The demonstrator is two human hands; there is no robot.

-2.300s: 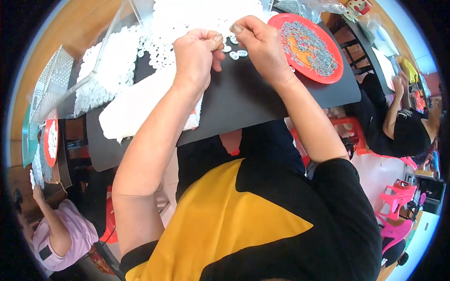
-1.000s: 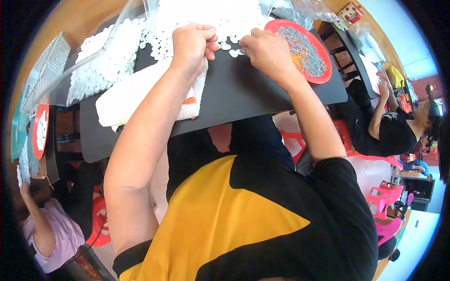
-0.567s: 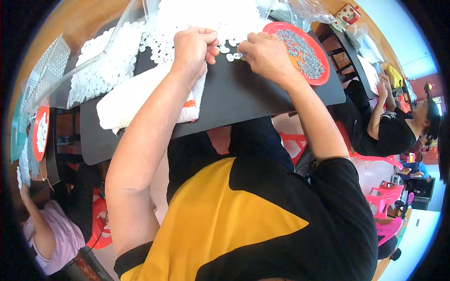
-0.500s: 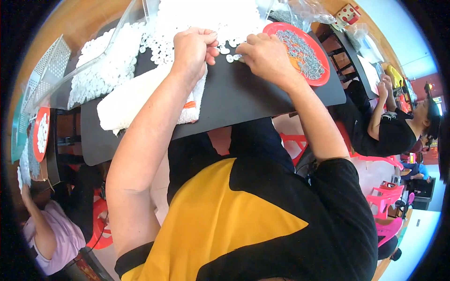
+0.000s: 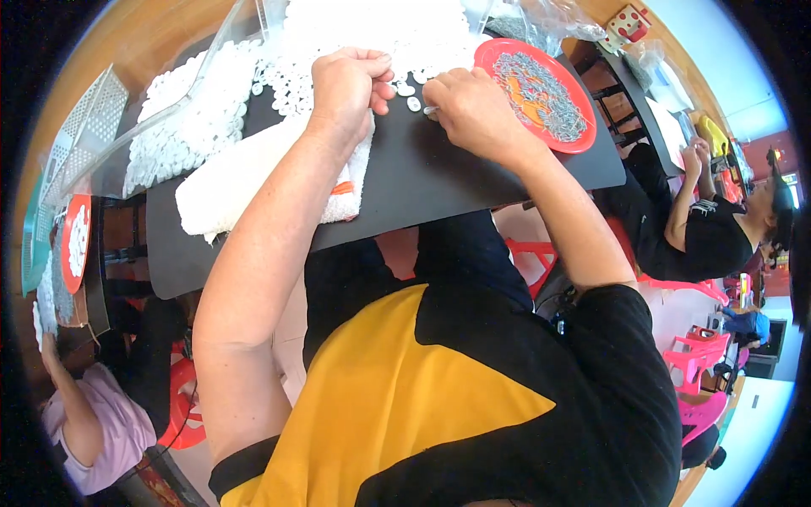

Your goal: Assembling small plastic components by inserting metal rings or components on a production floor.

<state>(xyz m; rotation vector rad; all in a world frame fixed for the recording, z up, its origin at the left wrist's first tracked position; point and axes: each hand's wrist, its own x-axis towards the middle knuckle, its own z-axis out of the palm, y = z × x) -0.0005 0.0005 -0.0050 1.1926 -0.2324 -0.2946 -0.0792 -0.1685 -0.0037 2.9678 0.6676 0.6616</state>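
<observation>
My left hand (image 5: 348, 89) is closed above the dark table, thumb and forefinger pinched together; whatever they hold is too small to make out. Across a small gap, my right hand (image 5: 477, 110) is closed with its fingertips on a small white plastic piece (image 5: 431, 110). A loose round white piece (image 5: 413, 104) lies on the table between the hands. Beyond them spreads a large heap of the same white pieces (image 5: 380, 25). Right of my right hand is a red plate (image 5: 583, 139) with many thin grey metal pins or nails (image 5: 549, 93).
A folded white towel (image 5: 241, 182) lies under my left forearm on the black table (image 5: 422, 182). Further left, a clear-walled tray holds another white heap (image 5: 182, 118). Plastic bags (image 5: 557, 21) sit at the far right. Co-workers sit at both sides, near pink chairs (image 5: 697, 363).
My right fingertips have picked up a white piece that lay beside the loose one, and drawn slightly nearer to me. My left hand stays almost still.
</observation>
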